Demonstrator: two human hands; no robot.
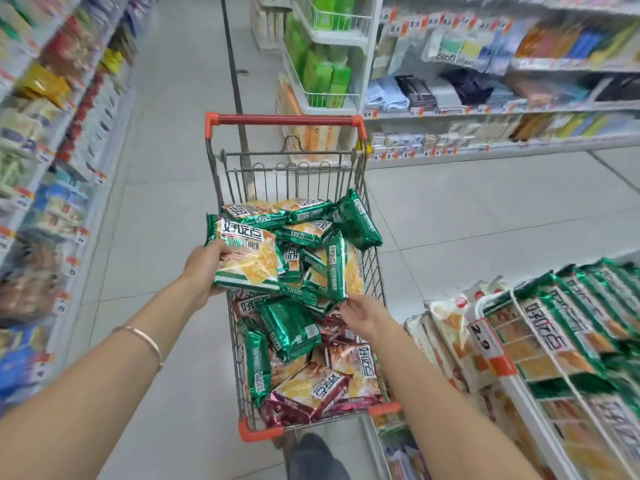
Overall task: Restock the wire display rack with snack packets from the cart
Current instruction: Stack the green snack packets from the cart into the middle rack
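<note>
- Holding a small stack of green packets (247, 258), the left hand (204, 268) clamps their left end, thumb on top, above the far part of the cart (287, 119).
- Their foil-film wrappers look light, slick and crinkly. The biscuits inside would probably crack, so I judge a flat hold across a short end or the broad faces safer than a squeeze in the middle.
- Stacked packets may slide over one another, so keeping them level seems wise.
- The right hand (363, 315) reaches to the lower edge of an upright packet (337, 268) in the heap. Whether its fingers have closed on it, I cannot tell.
- Loose maroon packets (322, 400) and more green ones fill the cart.
- The wire display rack (519, 308) stands near right, already holding rows of the same green kind behind a price tag (485, 337) reading 2.9.
- Stocked shelves (502, 112) line the aisle on both sides.
</note>
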